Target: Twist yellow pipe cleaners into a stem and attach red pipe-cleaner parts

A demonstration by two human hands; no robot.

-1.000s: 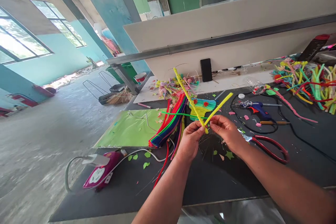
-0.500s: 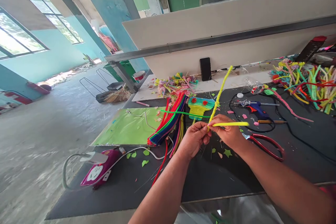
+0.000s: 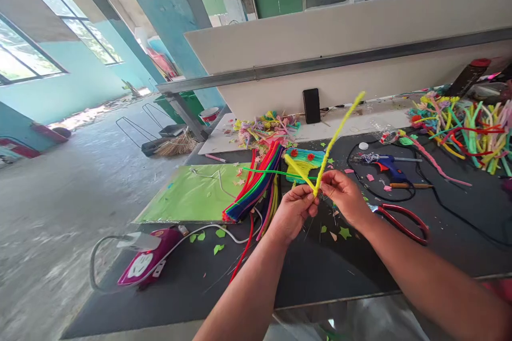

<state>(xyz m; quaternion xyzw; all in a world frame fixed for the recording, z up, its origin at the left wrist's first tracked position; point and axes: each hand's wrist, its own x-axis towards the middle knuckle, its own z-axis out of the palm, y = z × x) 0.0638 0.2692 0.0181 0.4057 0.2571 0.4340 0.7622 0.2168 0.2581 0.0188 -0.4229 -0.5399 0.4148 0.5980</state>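
Observation:
A yellow pipe cleaner (image 3: 335, 138) stands up from my fingers, its long twisted end rising to the right and a shorter end leaning left, in a V. My left hand (image 3: 294, 213) pinches the bottom of the V between thumb and forefinger. Close beside it, the curled fingers of my right hand (image 3: 346, 198) grip the same pipe cleaner low on its right side; the fingertips are partly hidden. Just behind lies a flat blue-and-yellow pipe-cleaner piece (image 3: 306, 164) with two red spots. A bundle of coloured pipe cleaners (image 3: 256, 184) lies left of it.
Red-handled pliers (image 3: 404, 221) and a blue glue gun (image 3: 390, 167) with a black cord lie at right. Piles of pipe cleaners (image 3: 476, 128) stand at back right. A phone (image 3: 311, 105) leans on the white board. A purple box (image 3: 146, 258) sits front left.
The shorter yellow end has swung from pointing right to leaning up and left. My right hand has shifted slightly and its fingers have moved to the upright strand. My left hand keeps its pinch.

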